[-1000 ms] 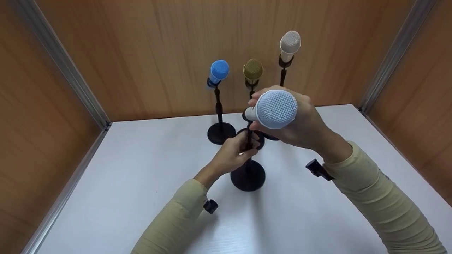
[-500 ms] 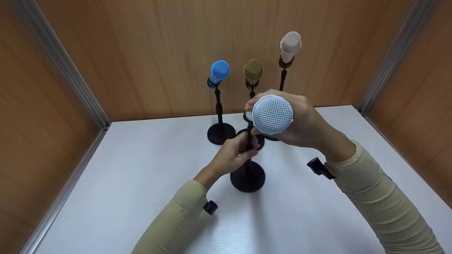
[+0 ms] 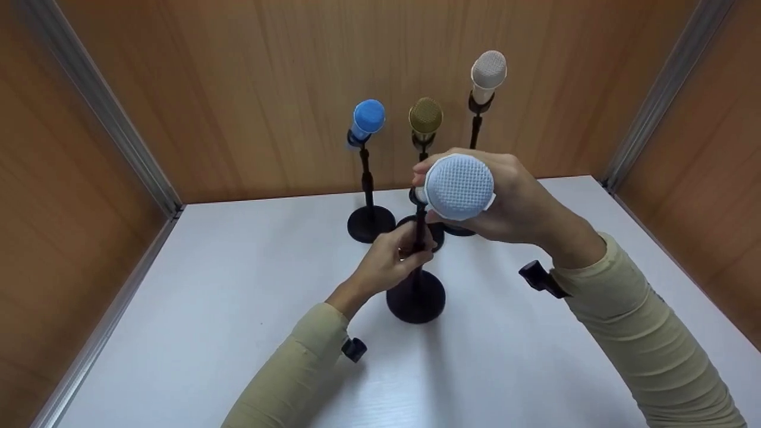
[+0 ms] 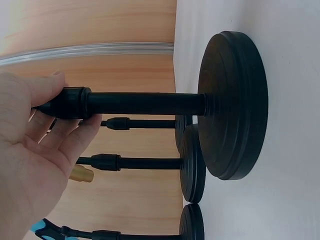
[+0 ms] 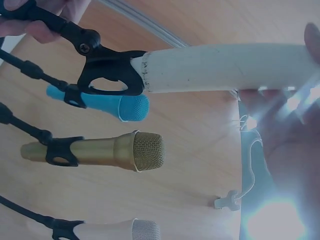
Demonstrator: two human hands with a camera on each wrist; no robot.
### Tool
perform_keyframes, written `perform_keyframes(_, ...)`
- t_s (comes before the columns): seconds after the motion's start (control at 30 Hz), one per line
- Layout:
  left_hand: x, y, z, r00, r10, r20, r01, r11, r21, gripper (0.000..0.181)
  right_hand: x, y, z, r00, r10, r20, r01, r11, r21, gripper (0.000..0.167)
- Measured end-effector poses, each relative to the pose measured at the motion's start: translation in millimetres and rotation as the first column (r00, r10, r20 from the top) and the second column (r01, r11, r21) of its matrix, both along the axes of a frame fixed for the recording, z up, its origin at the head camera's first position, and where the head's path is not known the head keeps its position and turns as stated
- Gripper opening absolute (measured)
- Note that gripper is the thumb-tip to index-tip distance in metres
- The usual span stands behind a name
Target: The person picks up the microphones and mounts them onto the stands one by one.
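My right hand [image 3: 511, 196] holds a white microphone [image 3: 459, 187] by its body, mesh head towards the head camera. In the right wrist view the tail end of this microphone [image 5: 225, 70] sits at the mouth of a black clip [image 5: 112, 72]; how deep it goes in is hard to tell. That clip tops a black microphone stand [image 3: 416, 300], which stands upright on its round base. The fingers and thumb of my left hand [image 3: 389, 258] grip the stand's pole. Close by in the left wrist view, the left hand [image 4: 35, 135] is around the pole's collar [image 4: 75, 102].
Behind stand a blue microphone [image 3: 368, 117], a gold microphone [image 3: 425, 116] and another white microphone [image 3: 489, 71], each clipped on a black stand. Wooden panels [image 3: 267, 101] enclose the white table [image 3: 238, 297] at the back and sides. A white cable [image 5: 255, 165] shows in the right wrist view.
My right hand has shifted the white microphone slightly left, and less of its body shows beside the clip in the head view. The left hand keeps its grip on the stand.
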State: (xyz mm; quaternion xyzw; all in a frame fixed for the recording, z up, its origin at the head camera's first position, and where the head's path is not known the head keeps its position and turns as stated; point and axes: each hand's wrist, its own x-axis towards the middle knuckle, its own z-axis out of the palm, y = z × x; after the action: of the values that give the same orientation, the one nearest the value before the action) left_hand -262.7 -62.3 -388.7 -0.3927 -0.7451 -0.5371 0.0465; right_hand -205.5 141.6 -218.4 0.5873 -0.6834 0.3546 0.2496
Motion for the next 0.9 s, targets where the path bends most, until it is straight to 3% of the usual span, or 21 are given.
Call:
perform_keyframes(0.2, 3.0, 2.1, 0.0, 1.0, 0.017, -0.011, -0.017, 1.0, 0.002, 0.014, 7.3, -8, -4.5, 0.981, -0.19, 0.039, 0.193, 0.978, -0.074, 0.046)
perform_keyframes(0.37, 4.8, 3.4, -0.2, 0.999, 0.031, -0.03, -0.032, 0.999, -0.018, 0.015, 8.1, -17, -13.1, 0.966, -0.259, 0.02, 0.26, 0.962, -0.083, 0.046)
perform_keyframes(0.47, 4.7, 4.2, -0.1, 0.999, 0.022, -0.025, -0.023, 1.0, -0.021, 0.015, 4.4, -16, -18.0, 0.969, -0.248, 0.02, 0.249, 0.964, -0.091, 0.048)
perform_keyframes(0.67, 5.8, 3.6, 1.0, 1.0, 0.018, -0.012, -0.018, 0.999, -0.027, 0.016, -6.0, -9, -32.7, 0.986, -0.15, 0.073, 0.16, 0.975, -0.154, 0.048)
perform_keyframes(0.9, 5.1, 2.1, 1.4, 1.0, 0.019, -0.009, -0.019, 0.999, -0.048, 0.017, -13.0, -9, -42.7, 0.988, -0.132, 0.076, 0.145, 0.966, -0.214, 0.046)
